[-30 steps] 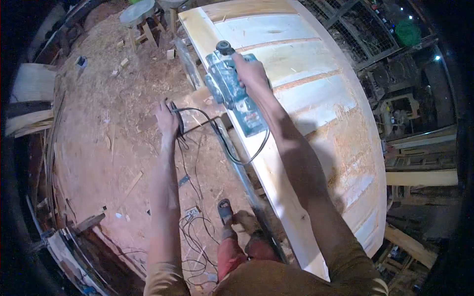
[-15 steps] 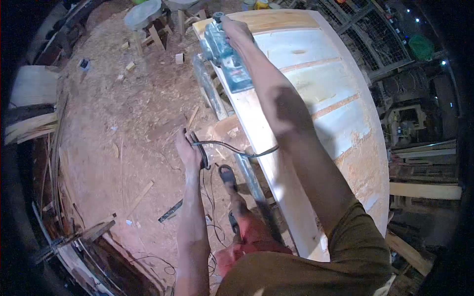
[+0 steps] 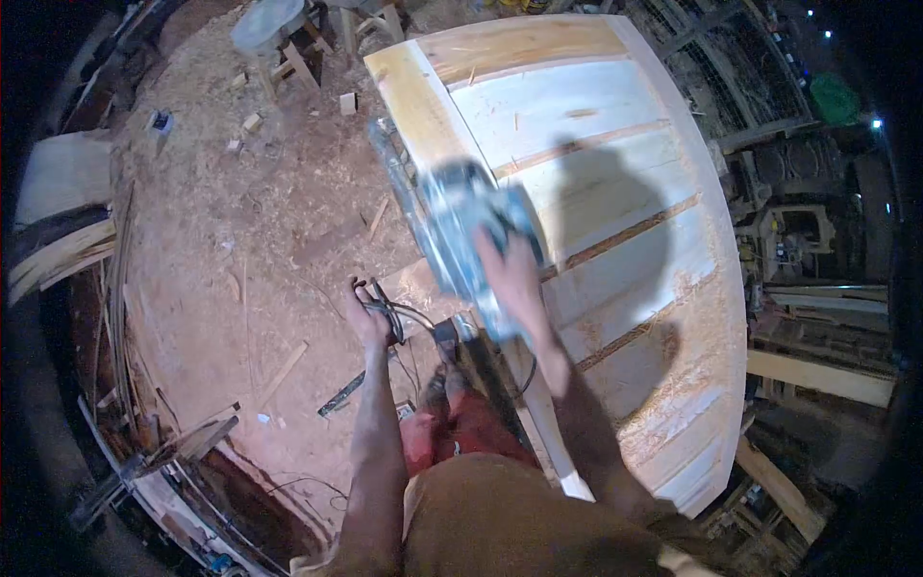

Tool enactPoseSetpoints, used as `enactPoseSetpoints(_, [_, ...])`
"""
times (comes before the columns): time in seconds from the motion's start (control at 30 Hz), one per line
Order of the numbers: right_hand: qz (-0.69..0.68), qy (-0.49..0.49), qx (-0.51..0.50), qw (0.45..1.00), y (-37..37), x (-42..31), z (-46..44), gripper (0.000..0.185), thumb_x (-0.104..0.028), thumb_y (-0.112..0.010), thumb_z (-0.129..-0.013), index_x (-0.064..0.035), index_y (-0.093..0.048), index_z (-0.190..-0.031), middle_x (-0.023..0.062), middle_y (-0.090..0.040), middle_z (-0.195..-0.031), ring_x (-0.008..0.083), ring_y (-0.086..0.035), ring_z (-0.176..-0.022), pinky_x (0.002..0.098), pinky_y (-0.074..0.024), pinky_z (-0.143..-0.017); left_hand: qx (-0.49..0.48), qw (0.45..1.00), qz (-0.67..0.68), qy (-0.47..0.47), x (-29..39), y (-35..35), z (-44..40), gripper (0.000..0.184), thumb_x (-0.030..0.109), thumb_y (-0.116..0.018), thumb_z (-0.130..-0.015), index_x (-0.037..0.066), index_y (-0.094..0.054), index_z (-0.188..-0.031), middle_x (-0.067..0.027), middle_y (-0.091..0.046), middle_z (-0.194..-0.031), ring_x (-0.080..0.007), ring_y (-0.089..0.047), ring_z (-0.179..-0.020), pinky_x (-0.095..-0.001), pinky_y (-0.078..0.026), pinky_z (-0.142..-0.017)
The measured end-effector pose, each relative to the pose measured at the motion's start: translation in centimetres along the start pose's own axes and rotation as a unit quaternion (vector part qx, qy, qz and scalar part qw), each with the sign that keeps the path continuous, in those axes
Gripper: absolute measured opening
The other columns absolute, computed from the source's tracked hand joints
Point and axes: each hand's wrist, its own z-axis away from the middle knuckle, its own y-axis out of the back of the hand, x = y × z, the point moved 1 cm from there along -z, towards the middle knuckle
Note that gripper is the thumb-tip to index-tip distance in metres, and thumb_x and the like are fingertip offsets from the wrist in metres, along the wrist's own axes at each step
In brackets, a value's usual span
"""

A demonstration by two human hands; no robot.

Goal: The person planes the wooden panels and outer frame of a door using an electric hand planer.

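Observation:
My right hand (image 3: 514, 274) grips the handle of a teal electric planer (image 3: 471, 236), which is smeared by motion. The planer rests on the pale edge board (image 3: 418, 101) of a large wooden panel (image 3: 606, 173), partway along its left side. Out to the left, over the floor, my left hand (image 3: 370, 317) is closed around a looped black power cord (image 3: 396, 313). The cord runs from there toward the planer. Wood shavings lie on the panel near its right side.
Shavings and offcuts litter the dirt floor (image 3: 260, 212). Low wooden stools (image 3: 288, 67) stand at the far left. Planks (image 3: 62, 255) are stacked along the left edge, and more timber (image 3: 817, 377) lies at the right. My feet are beside the panel's support.
My right hand has drawn the planer back along the board, from the far end toward my body. My left hand, still with the cord, has shifted slightly.

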Motion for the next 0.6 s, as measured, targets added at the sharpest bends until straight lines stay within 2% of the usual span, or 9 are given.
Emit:
enactPoseSetpoints(0.07, [-0.056, -0.042, 0.026, 0.997, 1.7, 4.7, 8.3, 0.040, -0.037, -0.065, -0.095, 0.0009, -0.070, -0.109, 0.0167, -0.075, -0.099, 0.0312, -0.072, -0.093, 0.0443, -0.0533, -0.084, -0.008, 1.000, -0.013, 0.012, 0.3, 0.2, 0.2, 0.040, 0.025, -0.039, -0.109, -0.001, -0.056, -0.134, -0.0247, -0.067, -0.116, -0.0361, -0.064, -0.109, -0.0429, -0.047, -0.095])
enactPoseSetpoints(0.17, [0.022, -0.214, -0.053, 0.975, 6.7, 9.1, 18.3, 0.052, -0.043, -0.070, -0.088, 0.0047, -0.068, -0.108, 0.0197, -0.072, -0.092, 0.0316, -0.069, -0.082, 0.0450, -0.0531, -0.075, -0.010, 0.999, -0.004, 0.047, -1.6, -0.2, 0.0, 0.042, 0.029, -0.038, -0.109, 0.000, -0.059, -0.130, -0.0238, -0.069, -0.114, -0.0372, -0.065, -0.106, -0.0430, -0.048, -0.093])
enactPoseSetpoints(0.27, [0.213, -0.121, 0.052, 0.968, 7.2, 11.7, 22.8, 0.057, -0.046, -0.071, -0.085, 0.0075, -0.068, -0.105, 0.0215, -0.069, -0.087, 0.0356, -0.067, -0.078, 0.0468, -0.0519, -0.073, -0.005, 1.000, -0.023, -0.019, -2.5, -0.4, 0.2, 0.042, 0.031, -0.040, -0.110, -0.002, -0.057, -0.130, -0.0177, -0.067, -0.114, -0.0267, -0.062, -0.106, -0.0382, -0.047, -0.094])
enactPoseSetpoints(0.3, [0.157, -0.124, 0.063, 0.978, 7.0, 11.4, 22.6, 0.059, -0.047, -0.070, -0.085, 0.0084, -0.068, -0.104, 0.0218, -0.069, -0.085, 0.0370, -0.066, -0.077, 0.0476, -0.0516, -0.073, -0.007, 1.000, -0.025, -0.016, -2.4, -0.3, 0.2, 0.042, 0.031, -0.040, -0.110, -0.002, -0.057, -0.130, -0.0177, -0.067, -0.114, -0.0267, -0.062, -0.106, -0.0382, -0.047, -0.094])
enactPoseSetpoints(0.37, [0.150, -0.089, 0.074, 0.982, 5.9, 11.4, 19.9, 0.059, -0.048, -0.070, -0.086, 0.0081, -0.068, -0.104, 0.0208, -0.068, -0.082, 0.0374, -0.066, -0.076, 0.0468, -0.0516, -0.072, -0.001, 0.999, -0.032, -0.012, -2.2, -0.3, 0.1, 0.039, 0.027, -0.039, -0.109, 0.000, -0.061, -0.126, -0.0234, -0.069, -0.112, -0.0390, -0.065, -0.106, -0.0450, -0.049, -0.092])
enactPoseSetpoints(0.4, [0.198, -0.053, 0.074, 0.976, 4.8, 11.6, 17.7, 0.057, -0.047, -0.070, -0.086, 0.0068, -0.068, -0.104, 0.0196, -0.068, -0.081, 0.0363, -0.066, -0.076, 0.0451, -0.0519, -0.071, -0.005, 0.999, -0.034, -0.011, -2.7, -0.3, 0.1, 0.039, 0.027, -0.039, -0.109, 0.000, -0.061, -0.126, -0.0234, -0.069, -0.112, -0.0390, -0.065, -0.106, -0.0450, -0.049, -0.092])
enactPoseSetpoints(0.53, [-0.058, -0.111, -0.024, 0.992, 1.0, 3.4, 3.8, 0.048, -0.045, -0.069, -0.090, 0.0008, -0.072, -0.105, 0.0209, -0.073, -0.088, 0.0336, -0.073, -0.085, 0.0444, -0.0553, -0.078, -0.012, 1.000, -0.023, -0.007, -2.4, -0.2, 0.2, 0.039, 0.027, -0.040, -0.108, -0.001, -0.060, -0.126, -0.0228, -0.068, -0.110, -0.0393, -0.064, -0.105, -0.0448, -0.048, -0.093])
enactPoseSetpoints(0.57, [0.039, -0.069, 0.037, 0.996, -0.8, 1.9, 0.3, 0.043, -0.039, -0.067, -0.093, 0.0018, -0.072, -0.106, 0.0175, -0.072, -0.082, 0.0277, -0.070, -0.077, 0.0406, -0.0533, -0.074, -0.013, 0.999, -0.023, -0.022, -1.7, -0.2, 0.0, 0.039, 0.027, -0.040, -0.109, -0.002, -0.060, -0.125, -0.0226, -0.068, -0.110, -0.0389, -0.064, -0.105, -0.0450, -0.048, -0.094])
enactPoseSetpoints(0.6, [-0.007, -0.038, 0.057, 0.998, -2.3, -0.2, -3.5, 0.041, -0.039, -0.067, -0.093, 0.0005, -0.073, -0.102, 0.0183, -0.072, -0.081, 0.0324, -0.071, -0.076, 0.0426, -0.0527, -0.072, -0.019, 0.999, -0.024, -0.026, -1.5, -0.2, 0.0, 0.039, 0.027, -0.040, -0.109, -0.002, -0.060, -0.125, -0.0226, -0.068, -0.110, -0.0389, -0.064, -0.105, -0.0450, -0.048, -0.094])
